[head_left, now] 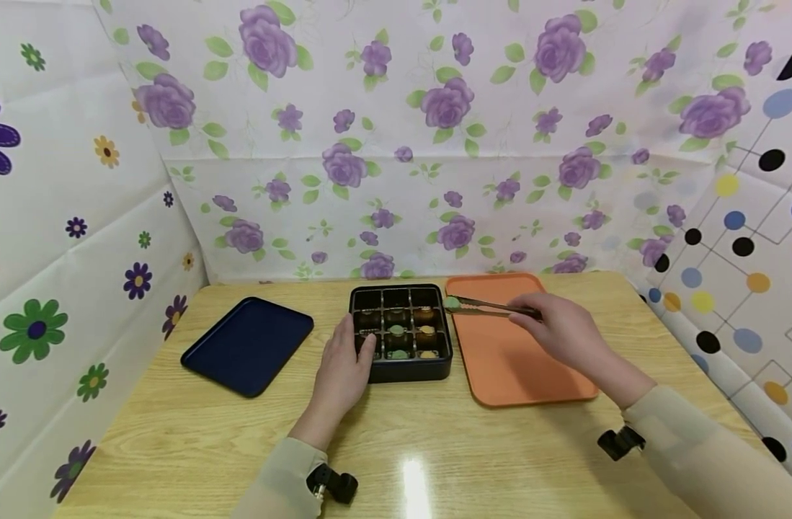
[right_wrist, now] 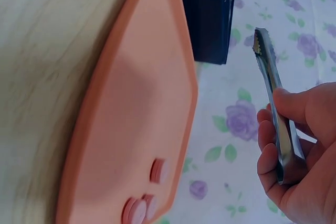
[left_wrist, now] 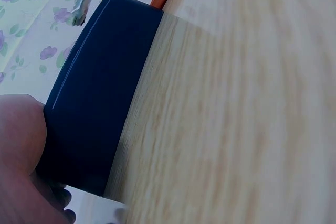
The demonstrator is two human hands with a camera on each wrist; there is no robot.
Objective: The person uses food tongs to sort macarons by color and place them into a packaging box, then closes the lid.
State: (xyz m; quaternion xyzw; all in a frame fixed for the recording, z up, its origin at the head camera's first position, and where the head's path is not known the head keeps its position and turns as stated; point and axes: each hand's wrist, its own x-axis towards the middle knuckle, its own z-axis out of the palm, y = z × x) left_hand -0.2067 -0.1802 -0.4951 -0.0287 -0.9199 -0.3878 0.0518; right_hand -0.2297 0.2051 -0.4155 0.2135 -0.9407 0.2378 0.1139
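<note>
My left hand [head_left: 342,364] holds the left side of a dark blue box [head_left: 411,370], its thumb over the front left rim. Clear dividers split the box into compartments. Small round green pieces [head_left: 397,330] and yellow-orange pieces [head_left: 426,331], like macarons, lie in several of them. My right hand [head_left: 560,328] grips metal tongs [head_left: 493,308], seen also as tongs [right_wrist: 278,103] in the right wrist view. At their tips is a green round piece [head_left: 452,303], just right of the box and over the edge of an orange tray [head_left: 519,367].
Pink layered discs [right_wrist: 135,211] lie on the orange tray, hidden by my right hand and arm in the head view. A dark blue tray [head_left: 248,346] lies to the left on the wooden table [head_left: 396,432]. Flowered cloth [head_left: 396,180] stands behind the table.
</note>
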